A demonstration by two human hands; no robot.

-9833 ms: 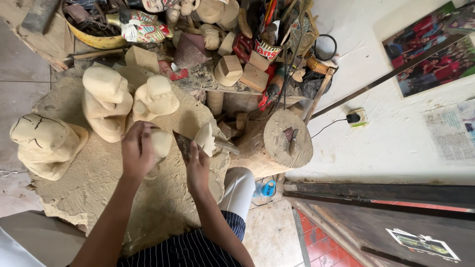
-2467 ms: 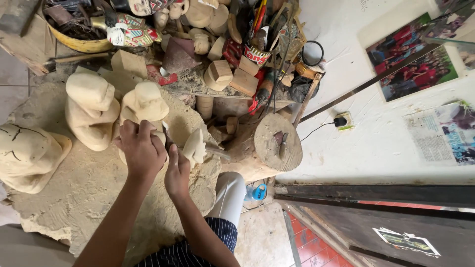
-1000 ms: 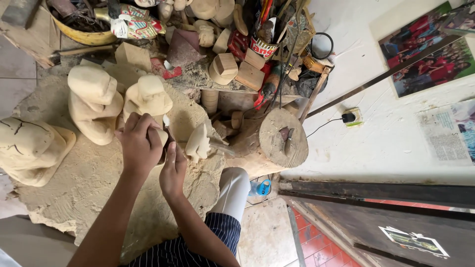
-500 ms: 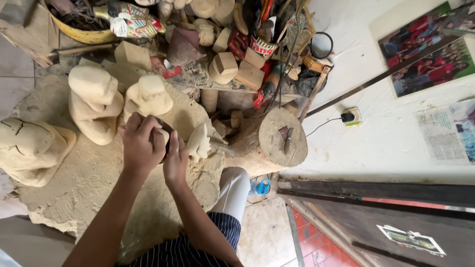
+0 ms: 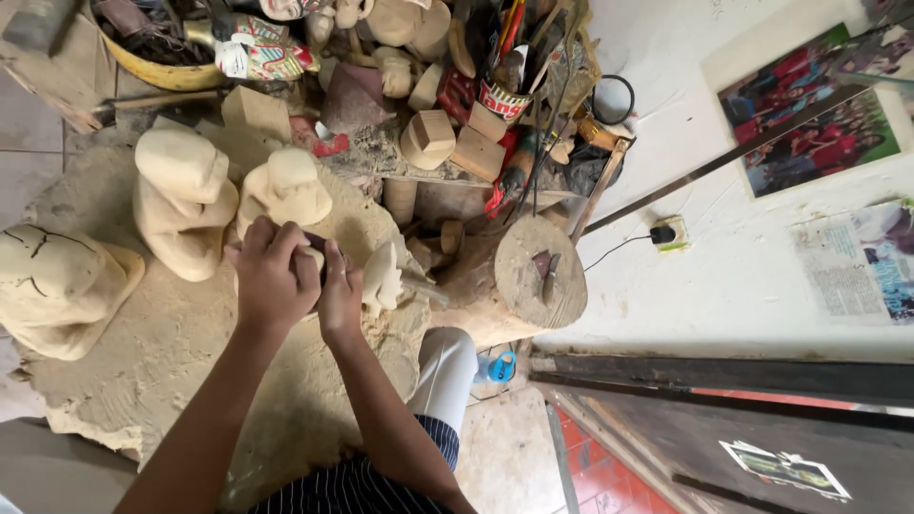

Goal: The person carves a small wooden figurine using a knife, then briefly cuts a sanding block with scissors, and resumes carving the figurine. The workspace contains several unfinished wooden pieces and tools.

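Nearest to the camera, two bare forearms rise from a lap in a dark striped cloth and meet over a heap of pale sawdust (image 5: 171, 362). The left hand (image 5: 274, 278) is closed in a fist around a small pale wooden piece (image 5: 310, 257), of which only a little part shows between the fingers. The right hand (image 5: 340, 297) is pressed just beside the left one, with the fingers curled; something dark shows between the two hands, but I cannot tell what it is, and I cannot tell if the right hand grips it. The piece sits over the sawdust, in front of a rounded carved figure (image 5: 284, 188).

Just to the right of the hands stands a small white carved shape (image 5: 383, 278). To the left stands a taller pale carved block (image 5: 183, 200), and at the far left edge lies a big cracked carving (image 5: 57, 290). To the right there is a round wooden stump (image 5: 541, 274) with a dark tool lying on its top.

Farther away, the surface is crowded with rough wood blocks (image 5: 428, 139), a can full of tools (image 5: 503, 95) and a yellow bowl (image 5: 162, 69). At the far right, a white wall (image 5: 724, 276) carries a socket with a black plug (image 5: 663, 234) and some photographs (image 5: 809, 124).
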